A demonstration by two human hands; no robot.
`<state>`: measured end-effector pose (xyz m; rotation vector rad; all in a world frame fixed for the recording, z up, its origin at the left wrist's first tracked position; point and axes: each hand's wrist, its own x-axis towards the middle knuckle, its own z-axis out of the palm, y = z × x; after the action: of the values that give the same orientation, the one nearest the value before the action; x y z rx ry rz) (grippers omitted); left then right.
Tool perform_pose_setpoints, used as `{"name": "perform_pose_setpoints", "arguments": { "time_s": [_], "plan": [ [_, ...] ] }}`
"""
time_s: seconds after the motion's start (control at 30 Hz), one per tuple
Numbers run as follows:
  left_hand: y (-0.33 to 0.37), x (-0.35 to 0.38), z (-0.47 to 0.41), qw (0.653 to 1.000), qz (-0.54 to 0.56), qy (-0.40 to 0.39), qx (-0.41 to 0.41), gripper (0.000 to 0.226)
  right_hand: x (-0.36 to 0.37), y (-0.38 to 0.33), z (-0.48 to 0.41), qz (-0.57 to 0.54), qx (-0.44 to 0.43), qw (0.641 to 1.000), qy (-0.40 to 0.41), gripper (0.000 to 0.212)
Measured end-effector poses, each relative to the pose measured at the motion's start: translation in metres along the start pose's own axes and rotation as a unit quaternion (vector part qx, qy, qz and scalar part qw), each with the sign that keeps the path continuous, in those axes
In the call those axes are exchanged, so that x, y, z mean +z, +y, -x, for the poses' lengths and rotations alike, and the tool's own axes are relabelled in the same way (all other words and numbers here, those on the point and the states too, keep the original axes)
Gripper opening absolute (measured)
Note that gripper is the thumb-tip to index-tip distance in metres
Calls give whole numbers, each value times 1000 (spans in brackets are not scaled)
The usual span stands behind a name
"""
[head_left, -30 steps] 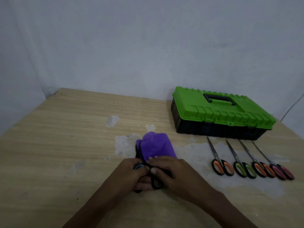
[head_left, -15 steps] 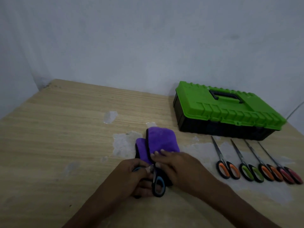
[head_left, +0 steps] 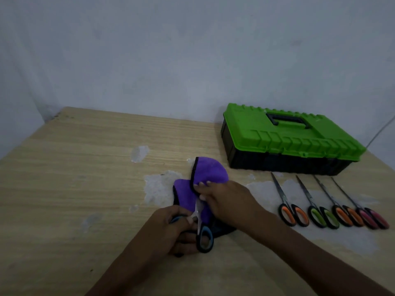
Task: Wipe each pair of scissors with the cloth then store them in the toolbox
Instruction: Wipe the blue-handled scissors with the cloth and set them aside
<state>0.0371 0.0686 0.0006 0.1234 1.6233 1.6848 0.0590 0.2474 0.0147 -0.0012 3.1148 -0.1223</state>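
Observation:
My left hand (head_left: 177, 229) grips the black-and-blue handles of a pair of scissors (head_left: 204, 236) near the table's front middle. Its blades run up under a purple cloth (head_left: 208, 175) with a black edge, and only a short bright stretch of blade shows. My right hand (head_left: 224, 199) pinches the folded cloth around the blades. Several more scissors lie side by side to the right: an orange-handled pair (head_left: 292, 214), a green-handled pair (head_left: 322, 218), another orange pair (head_left: 347, 216) and a pink pair (head_left: 374, 218). The green-lidded black toolbox (head_left: 288, 139) stands shut behind them.
The wooden table (head_left: 85, 178) has worn pale patches around the cloth and under the row of scissors. A plain wall stands close behind the table. A thin cable (head_left: 382, 130) hangs at the far right behind the toolbox.
The scissors have slid back toward me out of the cloth, so the blue handles and a bit of blade now show. My right hand has moved up along the cloth.

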Motion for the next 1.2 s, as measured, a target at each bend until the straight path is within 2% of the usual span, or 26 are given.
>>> {"name": "perform_pose_setpoints", "arguments": {
  "time_s": [0.07, 0.13, 0.2, 0.23, 0.3, 0.37, 0.43, 0.53, 0.57, 0.7, 0.87, 0.97, 1.07, 1.13, 1.2],
  "plan": [
    [0, 0, 2, 1000, 7, 4, -5, 14, 1, 10, -14, -73, 39, 996, 23, 31],
    [-1, -1, 1, 1000, 19, 10, -10, 15, -6, 23, -14, -141, 87, 981, 100, 28],
    [-1, -1, -1, 1000, 23, 15, -13, 16, -15, 27, 2, -170, 78, 970, 154, 29],
    [-1, 0, -1, 1000, 22, 16, -14, 16, -18, 20, 14, -184, 55, 971, 144, 29],
    [0, 2, -2, 1000, 11, 14, -6, 16, -15, -3, 38, -203, 6, 978, 48, 24],
    [-1, 4, -2, 1000, -10, 14, 3, 15, 1, -12, 48, -143, -20, 990, -6, 32],
    [-4, 3, -4, 1000, -17, 15, 2, 13, 7, -2, 41, -61, -2, 998, 20, 41],
    [-4, 1, -5, 1000, -6, 14, 0, 12, -2, 10, 23, 42, 21, 993, 110, 32],
    [-4, 1, -4, 1000, -4, 13, 0, 12, -3, 9, 19, 61, 25, 993, 101, 32],
    [-3, 2, -4, 1000, 5, 8, 2, 10, 5, -17, 27, 43, -19, 999, 3, 41],
    [-4, 0, -7, 1000, 15, -3, 6, 10, 3, 4, 16, 72, 45, 995, 46, 39],
    [-4, -1, -4, 999, 34, -7, 4, 12, 6, 11, 1, -3, 105, 992, 66, 28],
    [-5, -2, -5, 998, 67, -17, 6, 12, 3, 14, -2, -166, 137, 964, 157, 29],
    [-6, -4, -8, 998, 64, -13, 9, 12, -6, 8, 7, -208, 113, 953, 190, 31],
    [-7, -3, -10, 999, 52, -10, 11, 11, -10, -8, 19, -185, 45, 972, 135, 25]
  ]
}}
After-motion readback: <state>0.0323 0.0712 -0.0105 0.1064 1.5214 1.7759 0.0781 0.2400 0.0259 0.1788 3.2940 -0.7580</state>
